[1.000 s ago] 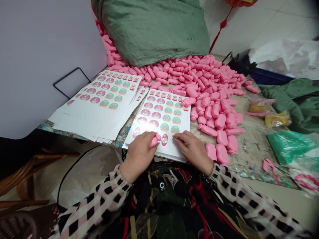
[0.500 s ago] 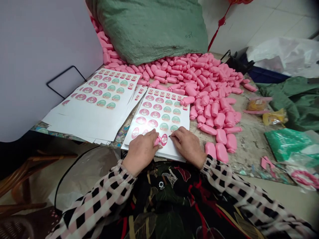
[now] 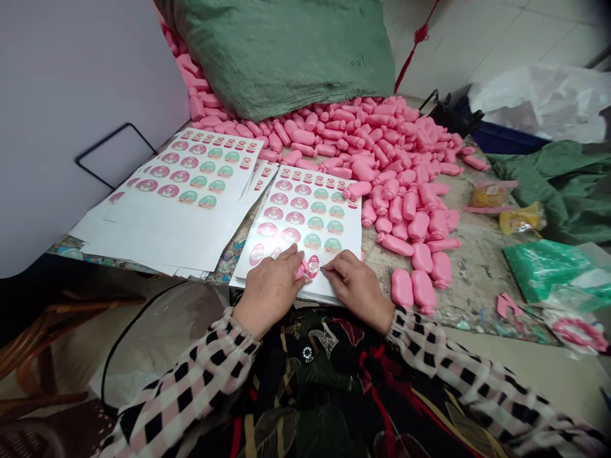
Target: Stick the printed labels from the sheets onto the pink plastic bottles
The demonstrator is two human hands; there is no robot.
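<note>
Left hand [image 3: 268, 294]: fingers [image 3: 291, 257] closed narrow around a small pink bottle [image 3: 301, 270], which lies low on the sticker sheet [image 3: 305, 216], just beside an oval label [image 3: 313, 266].

Right hand [image 3: 357, 291]: fingers [image 3: 334, 268] drawn narrow, tips on the sheet just right of that label. Cannot tell whether they pinch anything.

Sheet rests on the counter [image 3: 477, 280] at the person's lap, printed with rows of round labels. Left of it, a stack of sheets [image 3: 157, 219]. Beyond and to the right, a heap of pink bottles [image 3: 396, 168] spreads from the foot of a green sack [image 3: 281, 57]. Far right: green cloth [image 3: 554, 191], blue crate [image 3: 506, 140], white plastic bag [image 3: 539, 95].
</note>
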